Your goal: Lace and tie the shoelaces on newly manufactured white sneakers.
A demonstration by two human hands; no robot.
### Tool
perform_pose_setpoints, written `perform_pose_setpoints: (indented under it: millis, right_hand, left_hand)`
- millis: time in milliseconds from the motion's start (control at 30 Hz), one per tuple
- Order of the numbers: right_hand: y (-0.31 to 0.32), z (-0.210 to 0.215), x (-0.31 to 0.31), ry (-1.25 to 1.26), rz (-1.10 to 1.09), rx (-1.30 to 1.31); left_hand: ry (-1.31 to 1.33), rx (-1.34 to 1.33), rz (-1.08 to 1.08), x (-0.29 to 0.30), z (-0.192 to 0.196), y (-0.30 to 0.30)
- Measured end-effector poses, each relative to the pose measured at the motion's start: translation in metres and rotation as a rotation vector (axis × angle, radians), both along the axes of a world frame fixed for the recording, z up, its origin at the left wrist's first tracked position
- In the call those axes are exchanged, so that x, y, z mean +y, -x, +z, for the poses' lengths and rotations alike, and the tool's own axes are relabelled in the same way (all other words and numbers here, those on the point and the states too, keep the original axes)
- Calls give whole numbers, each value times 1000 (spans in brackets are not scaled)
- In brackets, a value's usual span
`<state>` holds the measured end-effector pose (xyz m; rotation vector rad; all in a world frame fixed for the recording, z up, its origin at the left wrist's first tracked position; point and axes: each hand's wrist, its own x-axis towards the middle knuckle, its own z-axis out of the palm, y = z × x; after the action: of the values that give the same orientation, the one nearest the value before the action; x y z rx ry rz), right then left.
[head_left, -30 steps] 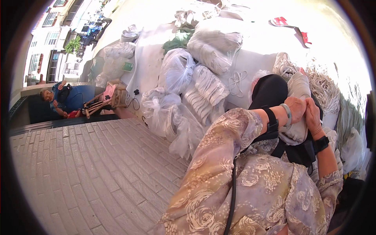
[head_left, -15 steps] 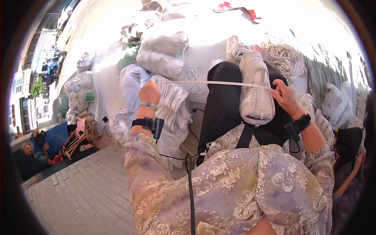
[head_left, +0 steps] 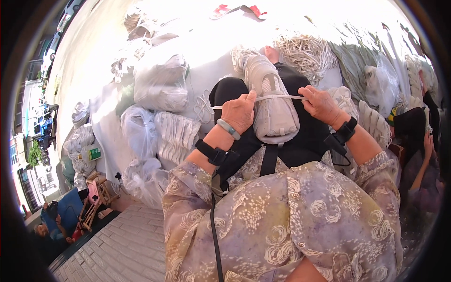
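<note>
A pale beige shoe (head_left: 278, 121) lies on my lap between my black-trousered thighs, its heel end toward me. Across its opening runs a flat white shoelace (head_left: 279, 97), stretched between my two hands. My left hand (head_left: 238, 113) is closed, pinching the lace at the shoe's left edge; a loose end sticks out beyond my fist. At the shoe's right, my right hand (head_left: 322, 105) pinches the other part of the lace with its fingers bent. Past the shoe's far end is another pale shoe (head_left: 242, 57), partly hidden.
A heap of white laces (head_left: 307, 52) lies beyond my right knee. To the left are stacked pale shoe pieces (head_left: 176, 134), a stuffed clear plastic bag (head_left: 162, 84) and another clear bag (head_left: 139, 129). A co-worker's hand (head_left: 428, 144) shows at far right. A wooden chair (head_left: 94, 202) stands lower left.
My left hand has come right, close to the shoe, shortening the stretch of lace between my hands. My right hand still holds the lace beside the shoe. The whole view has shifted.
</note>
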<state>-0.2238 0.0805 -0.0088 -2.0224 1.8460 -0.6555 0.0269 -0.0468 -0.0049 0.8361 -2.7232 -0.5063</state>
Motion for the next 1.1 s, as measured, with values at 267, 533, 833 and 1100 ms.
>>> perform_pose_setpoints:
  millis: [267,533,833,1100]
  right_hand:
    - [26,16,17,34,139,215]
    - [101,94,47,56,144,443]
    - [209,133,29,378,69,472]
    - [-3,172,-261,837,446,-4]
  left_hand:
    - [283,-69,-164,-17,10,-13]
    - [641,-216,180,-134,87,-132]
    - [994,-383,416,-183,224,-255]
    - [1056,-251,323,-172,260,-221]
